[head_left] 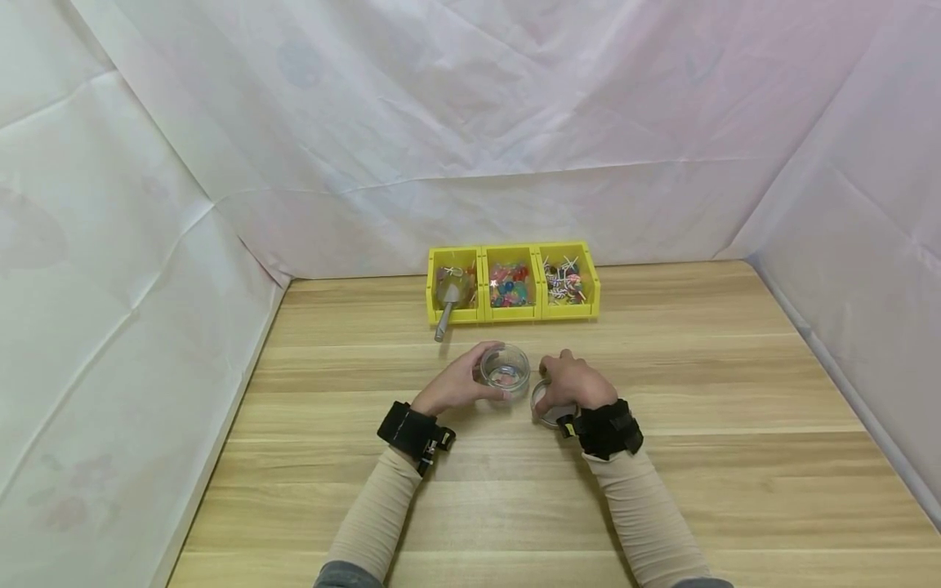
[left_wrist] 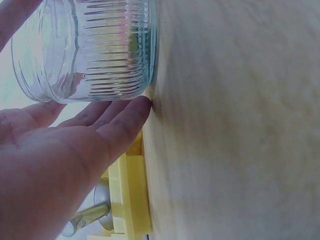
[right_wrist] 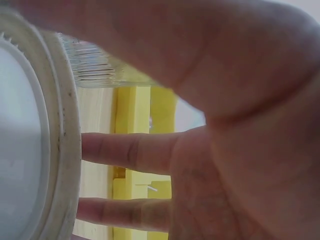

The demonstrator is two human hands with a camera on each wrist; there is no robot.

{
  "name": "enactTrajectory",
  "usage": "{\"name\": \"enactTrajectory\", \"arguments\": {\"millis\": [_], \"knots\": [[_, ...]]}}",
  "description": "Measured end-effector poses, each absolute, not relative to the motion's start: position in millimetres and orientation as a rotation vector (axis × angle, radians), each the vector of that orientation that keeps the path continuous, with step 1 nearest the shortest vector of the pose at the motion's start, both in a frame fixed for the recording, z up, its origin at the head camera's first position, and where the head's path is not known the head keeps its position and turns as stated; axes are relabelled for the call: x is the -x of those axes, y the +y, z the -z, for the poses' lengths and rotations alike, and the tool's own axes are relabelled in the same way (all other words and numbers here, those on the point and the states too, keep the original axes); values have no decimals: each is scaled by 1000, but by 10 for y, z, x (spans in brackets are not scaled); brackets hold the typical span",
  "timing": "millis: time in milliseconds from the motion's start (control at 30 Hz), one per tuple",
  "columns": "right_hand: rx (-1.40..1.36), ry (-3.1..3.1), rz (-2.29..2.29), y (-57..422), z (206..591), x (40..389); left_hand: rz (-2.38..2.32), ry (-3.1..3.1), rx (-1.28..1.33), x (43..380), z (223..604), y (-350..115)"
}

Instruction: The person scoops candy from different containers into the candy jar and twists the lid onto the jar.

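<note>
A clear glass jar (head_left: 506, 372) stands upright on the table, its mouth facing up in the head view. My left hand (head_left: 457, 384) holds it from the left, thumb at the near side and fingers round the far side. The left wrist view shows the ribbed wall of the jar (left_wrist: 112, 52), with fingertips low near its base. Just right of the jar, my right hand (head_left: 577, 382) grips a round lid (head_left: 545, 408) by its edge. In the right wrist view the lid (right_wrist: 62, 130) shows a pale rim around a white disc, and fingertips meet that rim.
Behind the hands stand three joined yellow bins (head_left: 510, 317). The left one holds a scoop (head_left: 444, 317), its handle sticking out over the front. Colourful small pieces (head_left: 509, 286) fill the middle bin; lollipops (head_left: 566, 282) lie in the right one. White cloth walls (head_left: 470, 204) surround the wooden table (head_left: 353, 474).
</note>
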State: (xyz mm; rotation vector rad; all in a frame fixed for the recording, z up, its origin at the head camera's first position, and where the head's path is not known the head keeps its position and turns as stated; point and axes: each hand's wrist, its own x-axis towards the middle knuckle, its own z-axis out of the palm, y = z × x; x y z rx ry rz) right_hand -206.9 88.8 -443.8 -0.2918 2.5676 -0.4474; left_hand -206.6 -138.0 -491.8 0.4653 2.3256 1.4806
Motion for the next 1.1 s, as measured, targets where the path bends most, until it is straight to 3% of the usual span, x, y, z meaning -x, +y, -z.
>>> {"name": "enactTrajectory", "arguments": {"millis": [833, 1100], "knots": [[237, 2564, 406, 891, 4451, 2075, -1486, 2315, -459, 2073, 4909, -1386], [340, 2590, 467, 907, 4443, 2112, -1487, 2314, -466, 2056, 4894, -1384]]}}
